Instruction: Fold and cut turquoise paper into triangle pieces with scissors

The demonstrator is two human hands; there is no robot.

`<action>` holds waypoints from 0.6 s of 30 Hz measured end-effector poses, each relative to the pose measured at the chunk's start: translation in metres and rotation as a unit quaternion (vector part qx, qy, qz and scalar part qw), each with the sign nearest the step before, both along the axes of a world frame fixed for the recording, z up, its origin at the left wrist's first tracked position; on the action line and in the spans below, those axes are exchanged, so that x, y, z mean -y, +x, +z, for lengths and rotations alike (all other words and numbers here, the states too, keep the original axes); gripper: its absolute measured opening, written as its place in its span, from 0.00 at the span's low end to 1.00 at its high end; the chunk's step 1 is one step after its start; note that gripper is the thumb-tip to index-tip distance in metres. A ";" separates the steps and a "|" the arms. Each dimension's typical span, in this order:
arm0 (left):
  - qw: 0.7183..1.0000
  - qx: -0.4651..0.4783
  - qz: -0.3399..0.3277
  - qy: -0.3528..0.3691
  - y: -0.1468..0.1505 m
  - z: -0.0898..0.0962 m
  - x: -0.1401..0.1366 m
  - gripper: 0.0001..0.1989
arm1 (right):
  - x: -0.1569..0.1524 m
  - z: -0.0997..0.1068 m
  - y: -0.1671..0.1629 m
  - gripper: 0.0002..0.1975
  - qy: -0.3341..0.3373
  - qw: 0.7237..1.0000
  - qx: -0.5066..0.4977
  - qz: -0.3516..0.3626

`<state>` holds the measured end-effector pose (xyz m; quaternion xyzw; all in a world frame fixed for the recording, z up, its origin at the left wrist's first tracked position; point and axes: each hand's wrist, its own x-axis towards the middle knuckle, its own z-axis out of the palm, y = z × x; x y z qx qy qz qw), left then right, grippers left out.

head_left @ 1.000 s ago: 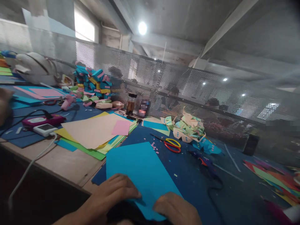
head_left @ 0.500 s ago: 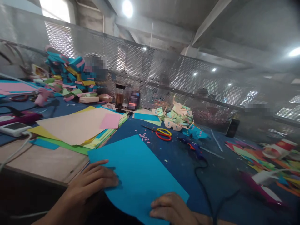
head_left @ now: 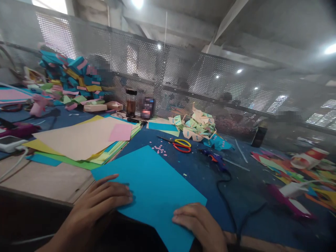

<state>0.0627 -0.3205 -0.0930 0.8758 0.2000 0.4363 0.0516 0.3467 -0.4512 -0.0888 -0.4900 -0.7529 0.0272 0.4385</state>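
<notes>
Pretty raw space tbh: grey concrete ceiling (head_left: 189, 21) with a chunky beam (head_left: 232, 17) slanting across the upper right, a ceiling light (head_left: 331, 48) glaring at the right edge, blown-out window (head_left: 51, 4) top left. Perforated grey partition (head_left: 173, 82) runs across the middle, sloping down rightward. Table (head_left: 183, 190) below is mostly dark blue, pale brown lower left.
</notes>
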 end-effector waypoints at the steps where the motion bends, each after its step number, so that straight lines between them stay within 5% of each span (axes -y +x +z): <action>1: 1.000 -0.010 0.004 -0.002 0.000 0.000 0.000 0.12 | -0.001 0.000 0.001 0.22 0.007 1.000 0.003 0.001; 6: 0.998 -0.065 0.024 0.009 -0.004 0.004 -0.002 0.10 | -0.004 0.005 0.008 0.08 0.033 0.999 0.032 0.017; 9: 0.994 -0.097 0.046 0.022 -0.004 0.007 -0.004 0.08 | -0.006 0.010 0.009 0.04 0.026 0.998 0.046 -0.040; 14: 0.986 -0.029 0.166 0.019 0.012 0.017 0.003 0.15 | -0.019 0.017 0.003 0.19 0.032 0.982 0.080 -0.169; 18: 0.992 0.014 0.087 0.088 0.028 0.034 0.020 0.20 | -0.033 0.022 0.000 0.24 0.005 0.975 0.102 -0.197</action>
